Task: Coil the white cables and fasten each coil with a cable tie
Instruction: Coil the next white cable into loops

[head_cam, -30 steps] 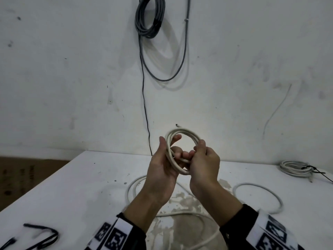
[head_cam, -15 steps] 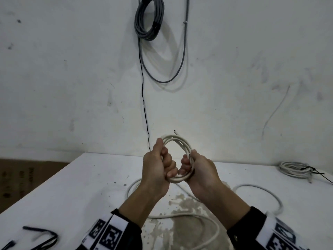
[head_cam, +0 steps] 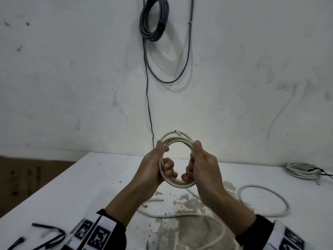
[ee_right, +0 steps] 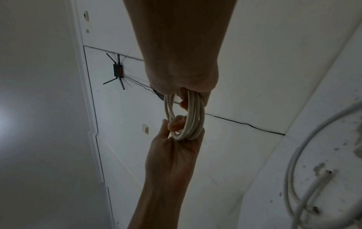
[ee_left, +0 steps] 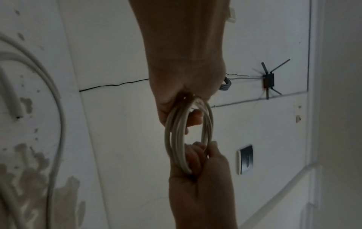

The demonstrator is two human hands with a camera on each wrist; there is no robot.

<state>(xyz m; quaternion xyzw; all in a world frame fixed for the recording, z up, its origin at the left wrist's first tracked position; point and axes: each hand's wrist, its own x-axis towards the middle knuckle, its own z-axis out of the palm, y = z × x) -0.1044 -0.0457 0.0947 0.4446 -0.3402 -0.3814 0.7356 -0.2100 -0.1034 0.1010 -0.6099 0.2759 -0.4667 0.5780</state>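
A white cable coil (head_cam: 177, 138) of several loops stands upright in the air above the white table (head_cam: 100, 177). My left hand (head_cam: 163, 157) grips its left side, thumb on top and fingers curled through the ring. My right hand (head_cam: 192, 159) grips the right side the same way. In the left wrist view the coil (ee_left: 176, 147) runs from my left hand (ee_left: 182, 108) down to my right hand (ee_left: 203, 170). In the right wrist view the coil (ee_right: 194, 120) hangs between my right hand (ee_right: 188, 93) and my left hand (ee_right: 172, 147). Black cable ties (head_cam: 50, 237) lie at the table's near left.
Loose white cable (head_cam: 266, 193) curls on the table at the right, and more loose cable (head_cam: 180, 216) lies under my arms. A tied white coil (head_cam: 299, 170) sits at the back right. Grey cable (head_cam: 153, 20) hangs on the wall. A cardboard box (head_cam: 27, 177) stands left of the table.
My hands were close together on a narrow, squeezed coil. They have moved apart to opposite sides, and the coil now stands as a wider round ring.
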